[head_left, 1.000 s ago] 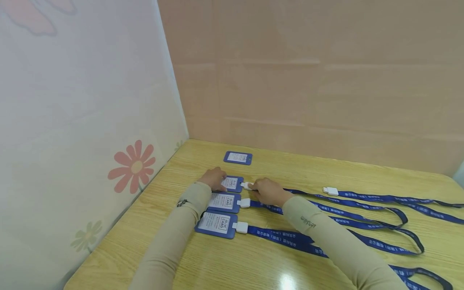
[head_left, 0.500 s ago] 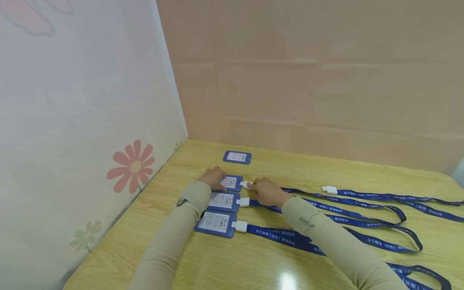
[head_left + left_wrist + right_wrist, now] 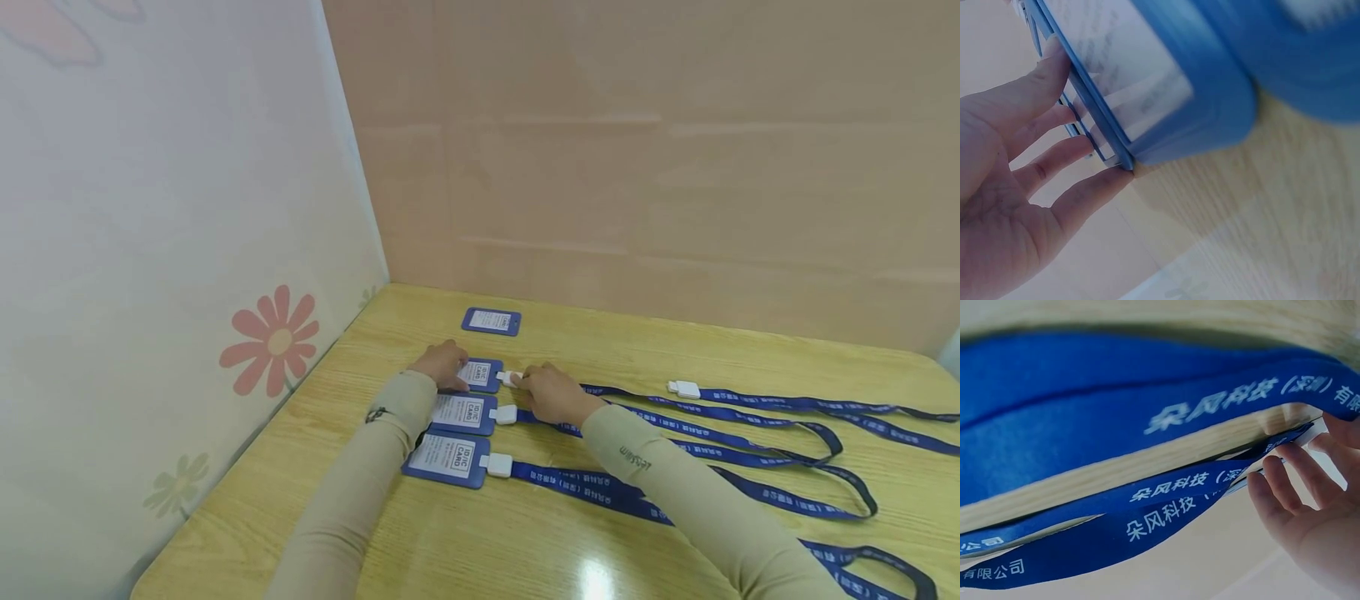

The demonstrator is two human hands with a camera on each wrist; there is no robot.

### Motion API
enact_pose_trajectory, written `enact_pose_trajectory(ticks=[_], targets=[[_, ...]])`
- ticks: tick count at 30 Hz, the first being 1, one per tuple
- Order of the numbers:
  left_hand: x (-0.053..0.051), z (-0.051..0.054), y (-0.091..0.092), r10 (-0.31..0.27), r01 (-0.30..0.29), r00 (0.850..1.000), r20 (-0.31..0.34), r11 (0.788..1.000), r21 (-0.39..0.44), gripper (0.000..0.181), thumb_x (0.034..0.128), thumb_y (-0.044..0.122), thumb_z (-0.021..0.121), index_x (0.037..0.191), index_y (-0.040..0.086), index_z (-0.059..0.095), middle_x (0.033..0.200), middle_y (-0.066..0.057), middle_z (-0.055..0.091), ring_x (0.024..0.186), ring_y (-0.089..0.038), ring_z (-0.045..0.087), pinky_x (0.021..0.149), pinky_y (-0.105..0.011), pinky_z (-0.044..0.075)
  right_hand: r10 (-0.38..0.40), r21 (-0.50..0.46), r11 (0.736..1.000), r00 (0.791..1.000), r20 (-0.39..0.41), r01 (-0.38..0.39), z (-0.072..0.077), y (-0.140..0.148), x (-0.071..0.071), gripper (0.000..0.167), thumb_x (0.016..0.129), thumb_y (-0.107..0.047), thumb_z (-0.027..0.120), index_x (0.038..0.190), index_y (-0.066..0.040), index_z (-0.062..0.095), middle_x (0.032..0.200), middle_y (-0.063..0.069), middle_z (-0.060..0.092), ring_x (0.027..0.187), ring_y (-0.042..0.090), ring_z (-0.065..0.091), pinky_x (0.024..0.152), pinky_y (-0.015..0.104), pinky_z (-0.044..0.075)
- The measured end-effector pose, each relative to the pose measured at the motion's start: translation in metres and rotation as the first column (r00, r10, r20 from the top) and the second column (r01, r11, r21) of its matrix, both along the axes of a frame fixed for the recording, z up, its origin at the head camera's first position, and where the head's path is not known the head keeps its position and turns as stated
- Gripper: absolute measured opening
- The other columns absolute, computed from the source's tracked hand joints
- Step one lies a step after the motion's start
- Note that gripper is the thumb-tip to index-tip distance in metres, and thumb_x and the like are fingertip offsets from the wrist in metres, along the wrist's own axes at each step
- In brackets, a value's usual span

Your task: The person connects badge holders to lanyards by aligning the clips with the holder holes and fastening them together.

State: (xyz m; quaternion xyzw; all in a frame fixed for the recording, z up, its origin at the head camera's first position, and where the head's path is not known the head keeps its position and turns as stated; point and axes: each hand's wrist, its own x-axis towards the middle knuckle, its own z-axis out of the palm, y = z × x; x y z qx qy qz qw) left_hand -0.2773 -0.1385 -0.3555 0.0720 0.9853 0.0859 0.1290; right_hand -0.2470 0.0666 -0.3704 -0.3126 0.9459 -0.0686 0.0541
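Observation:
My left hand (image 3: 441, 365) holds a blue ID card holder (image 3: 480, 375) by its left end. In the left wrist view, the thumb and fingers lie along the edge of this card holder (image 3: 1210, 94). My right hand (image 3: 553, 393) pinches the white clip (image 3: 508, 379) of a blue lanyard at the card holder's right end. Whether the clip is fastened cannot be made out. The lanyard strap (image 3: 1179, 487) trails away from the right fingers in the right wrist view. Just nearer lie two more card holders, a middle one (image 3: 459, 413) and a front one (image 3: 446, 458), with white clips at their ends.
A card holder without a lanyard (image 3: 491, 321) lies farther back on the wooden table (image 3: 420, 533). To the right is a separate lanyard with a white clip (image 3: 684, 389). Straps stretch across the right side, partly under the right forearm. Walls (image 3: 600, 167) border the table's back and left.

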Motion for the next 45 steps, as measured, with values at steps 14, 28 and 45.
enact_pose_trajectory(ticks=[14,28,45], targets=[[0.003,0.0,0.005,-0.002,0.003,1.0,-0.01,1.0,0.007,0.047,0.0774,0.024,0.076,0.12,0.009,0.062,0.124,-0.008,0.057,0.113,-0.025,0.053,0.105,-0.04,0.04,-0.067,-0.021,0.997,0.998,0.018,0.068,-0.003,-0.01,-0.001,0.043,0.092,-0.017,0.058,0.133,-0.012,0.051,0.11,0.016,0.06,0.092,0.029,0.057,0.082,0.041,0.052],[-0.003,-0.005,0.011,-0.016,0.016,1.0,-0.005,1.0,-0.009,0.046,0.0771,0.023,0.076,0.119,0.009,0.062,0.123,-0.008,0.057,0.111,-0.024,0.053,0.104,-0.038,0.041,-0.079,-0.048,0.996,0.997,0.021,0.079,-0.005,-0.008,-0.007,0.036,0.092,-0.019,0.058,0.127,-0.012,0.056,0.078,0.005,0.052,0.065,0.015,0.044,0.059,0.027,0.039],[-0.003,-0.019,0.004,-0.041,0.041,0.999,-0.011,0.999,-0.017,0.049,0.0749,0.027,0.078,0.118,0.01,0.061,0.116,-0.009,0.057,0.104,-0.024,0.057,0.098,-0.038,0.046,-0.022,-0.045,0.999,0.999,-0.037,0.02,-0.004,0.039,-0.012,0.046,0.093,-0.017,0.056,0.136,-0.005,0.046,0.127,0.021,0.056,0.118,0.039,0.052,0.103,0.052,0.041]])
